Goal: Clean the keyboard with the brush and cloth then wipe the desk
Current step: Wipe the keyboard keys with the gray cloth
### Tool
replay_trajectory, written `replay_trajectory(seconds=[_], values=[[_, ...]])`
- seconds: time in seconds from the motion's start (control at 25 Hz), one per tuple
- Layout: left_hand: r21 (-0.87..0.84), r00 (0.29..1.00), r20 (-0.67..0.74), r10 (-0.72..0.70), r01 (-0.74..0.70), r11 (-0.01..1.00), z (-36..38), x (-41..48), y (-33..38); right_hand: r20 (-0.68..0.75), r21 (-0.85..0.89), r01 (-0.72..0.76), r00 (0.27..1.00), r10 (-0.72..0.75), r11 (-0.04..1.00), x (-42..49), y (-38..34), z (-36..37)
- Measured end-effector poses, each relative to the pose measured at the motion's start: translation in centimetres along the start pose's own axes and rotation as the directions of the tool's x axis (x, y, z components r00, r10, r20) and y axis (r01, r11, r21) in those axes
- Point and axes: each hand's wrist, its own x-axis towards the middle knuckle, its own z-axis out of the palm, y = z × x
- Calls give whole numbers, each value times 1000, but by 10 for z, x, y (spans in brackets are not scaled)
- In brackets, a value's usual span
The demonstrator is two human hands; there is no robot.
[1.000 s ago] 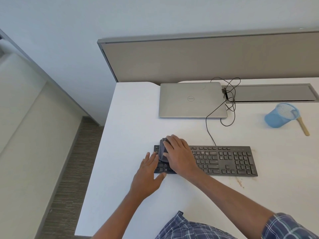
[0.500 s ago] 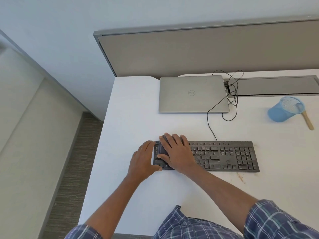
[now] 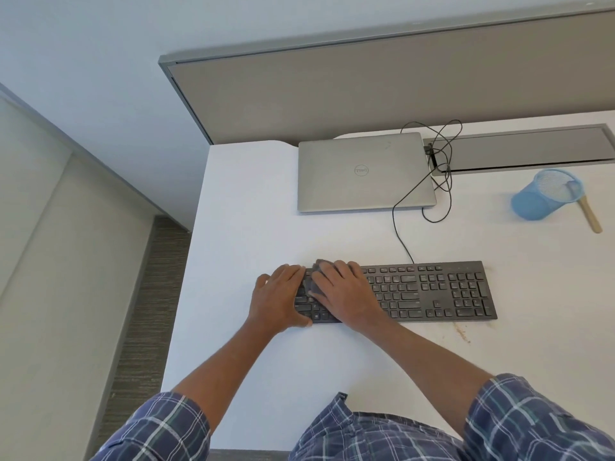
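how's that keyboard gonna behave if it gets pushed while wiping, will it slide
Probably slides easily: the keyboard is thin and flat on a smooth white desk, which may be why the left hand rests on its end. It looks rigid, so it shouldn't flex under the right hand and cloth. Its cable could tug.

Black keyboard (image 3: 432, 291) flat on white desk (image 3: 266, 361), dark grey cloth (image 3: 314, 277) bunched on its left-end keys, wooden-handled brush (image 3: 590, 217) far right, head in tipped blue mesh cup (image 3: 532, 202).
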Motion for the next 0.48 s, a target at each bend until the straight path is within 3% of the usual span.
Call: replay_trajectory(seconds=[0.08, 0.28, 0.4, 0.48], values=[[21, 999, 25, -28, 27, 999, -2, 0, 4, 23, -8, -38, 999, 38, 999, -21, 32, -8], [-16, 1000, 11, -14, 14, 1000, 3, 2, -2, -49, -62, -360, 933, 357, 931, -94, 120, -32], [-51, 1000, 6, -8, 8, 999, 2, 1, -4, -49, -13, -449, 893, 448, 893, -87, 109, -27], [-47, 1000, 8, -8, 8, 999, 3, 3, -4, 14, 36, -431, 902, 431, 901, -60, 79, -18]])
